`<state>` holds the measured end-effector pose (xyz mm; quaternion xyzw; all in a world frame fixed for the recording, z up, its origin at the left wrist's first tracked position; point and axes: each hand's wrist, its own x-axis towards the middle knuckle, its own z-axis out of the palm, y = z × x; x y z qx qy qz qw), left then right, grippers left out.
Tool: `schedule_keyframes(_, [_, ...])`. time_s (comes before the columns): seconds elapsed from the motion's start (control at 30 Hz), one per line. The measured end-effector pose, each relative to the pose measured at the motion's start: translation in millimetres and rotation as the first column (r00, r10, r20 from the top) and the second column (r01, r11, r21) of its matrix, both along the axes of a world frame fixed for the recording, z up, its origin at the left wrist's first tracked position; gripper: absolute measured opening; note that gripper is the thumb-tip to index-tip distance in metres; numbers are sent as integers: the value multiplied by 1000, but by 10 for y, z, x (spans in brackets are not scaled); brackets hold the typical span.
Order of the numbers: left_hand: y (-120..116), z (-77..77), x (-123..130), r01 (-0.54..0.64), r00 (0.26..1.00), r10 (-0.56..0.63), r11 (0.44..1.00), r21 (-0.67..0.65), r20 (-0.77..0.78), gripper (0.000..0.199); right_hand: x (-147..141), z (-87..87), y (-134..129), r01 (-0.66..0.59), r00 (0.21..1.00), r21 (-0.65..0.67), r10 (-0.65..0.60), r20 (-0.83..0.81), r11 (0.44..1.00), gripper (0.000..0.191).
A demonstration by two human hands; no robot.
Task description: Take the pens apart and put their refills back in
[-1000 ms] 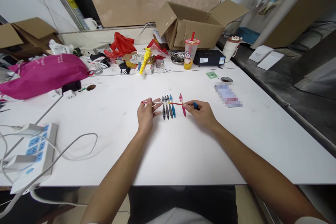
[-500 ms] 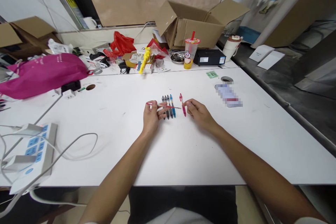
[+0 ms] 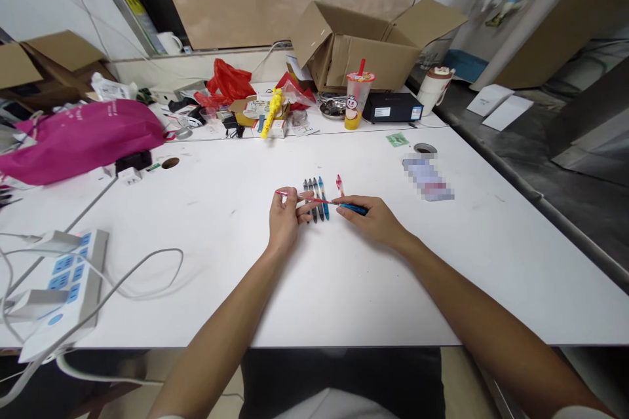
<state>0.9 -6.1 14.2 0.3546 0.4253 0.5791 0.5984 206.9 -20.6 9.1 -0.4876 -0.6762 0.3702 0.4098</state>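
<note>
Head view: four pens (image 3: 320, 211) lie beneath the held refill (image 3: 310, 199).

The refill (image 3: 317, 200), thin and red, was held aloft nearly level, sloping slightly down to the right. Its left end ran into a slim, pale sleeve (image 3: 281, 192) with red on it. The barrel (image 3: 354, 209), short and blue, was also held, slanting down rightward; its left end met the refill's right end, though insertion couldn't be told.
</note>
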Motion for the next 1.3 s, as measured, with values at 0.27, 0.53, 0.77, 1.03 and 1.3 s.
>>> schedule_keyframes(0.27, [4, 7, 0, -6, 1000, 7, 1000, -19, 10, 41, -33, 28, -21, -36, 999, 36, 35, 9, 999, 33])
schedule_keyframes(0.53, [-5, -12, 20, 18, 1000, -17, 999, -31, 17, 37, -24, 22, -6, -79, 997, 86, 78, 13, 993, 29])
schedule_keyframes(0.77, [-108, -43, 139, 136, 989, -137, 990, -33, -60, 37, -134, -43, -44, 30, 995, -8, -30, -91, 1000, 22])
schedule_keyframes(1.03, [-93, -51, 117, 129, 988, -130, 991, -18, -81, 38, -179, -76, -60, -6, 991, -15, 4, -137, 1000, 25])
schedule_keyframes(1.3, [-50, -113, 90, 146, 988, -148, 989, -33, -51, 40, -141, -76, -50, -38, 995, -23, 35, -98, 999, 18])
